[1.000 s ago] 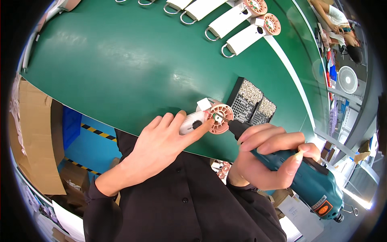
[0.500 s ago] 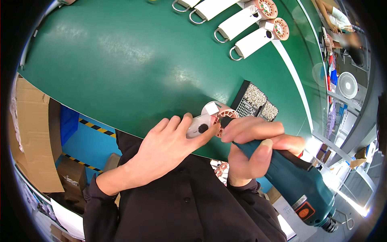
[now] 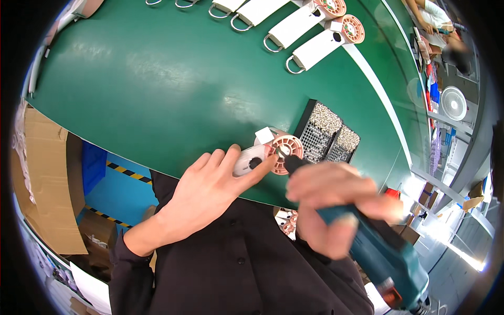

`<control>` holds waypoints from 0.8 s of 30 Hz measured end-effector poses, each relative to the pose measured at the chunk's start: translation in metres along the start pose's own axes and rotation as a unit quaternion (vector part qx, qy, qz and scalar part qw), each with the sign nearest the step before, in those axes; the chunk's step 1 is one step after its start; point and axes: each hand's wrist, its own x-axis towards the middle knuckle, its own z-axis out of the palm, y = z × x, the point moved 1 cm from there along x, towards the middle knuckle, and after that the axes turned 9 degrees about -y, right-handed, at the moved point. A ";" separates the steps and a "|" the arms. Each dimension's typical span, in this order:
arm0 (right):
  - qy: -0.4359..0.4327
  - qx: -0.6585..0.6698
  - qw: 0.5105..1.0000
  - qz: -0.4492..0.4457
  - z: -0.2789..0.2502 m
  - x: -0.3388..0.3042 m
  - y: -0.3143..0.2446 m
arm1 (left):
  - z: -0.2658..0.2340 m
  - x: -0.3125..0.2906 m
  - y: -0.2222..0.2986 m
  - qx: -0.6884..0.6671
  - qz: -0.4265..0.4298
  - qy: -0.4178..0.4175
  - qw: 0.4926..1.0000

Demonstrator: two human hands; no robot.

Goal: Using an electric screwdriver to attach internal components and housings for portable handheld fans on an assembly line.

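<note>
My left hand [image 3: 202, 181] is closed on a white device with a round, slotted pink end [image 3: 295, 145], steadying it at the near edge of the green table. The left index finger reaches to the pink rim, beside a black oval on the white body [image 3: 243, 163]. My right hand [image 3: 336, 197], blurred by motion, is wrapped around a teal electric screwdriver [image 3: 386, 252]. The black nose and thin bit of this tool point at the middle of the pink end; whether the bit touches is unclear. A white square block [image 3: 264, 136] sits against the device.
Just beyond the device stands a black screw tray [image 3: 310, 118] with several small screws in two sections. Similar white devices [image 3: 317, 50] with metal loops lie in a row at the far side. A cardboard box [image 3: 50, 178] is at the left; another person [image 3: 433, 16] is far right.
The screwdriver and my right hand have drawn back slightly from the pink end, showing more of it. My left hand keeps its hold on the device. The view has shifted a little.
</note>
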 end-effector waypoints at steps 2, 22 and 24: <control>0.051 -0.069 0.996 -0.036 -0.011 0.002 -0.016 | -0.003 0.001 0.002 -0.002 -0.003 -0.008 1.000; 0.389 -0.185 0.900 0.070 -0.100 -0.047 0.002 | -0.008 0.020 0.011 -0.047 -0.049 -0.049 0.996; 0.387 -0.179 0.902 0.073 -0.099 -0.046 0.002 | -0.007 0.020 0.011 -0.053 -0.047 -0.038 0.997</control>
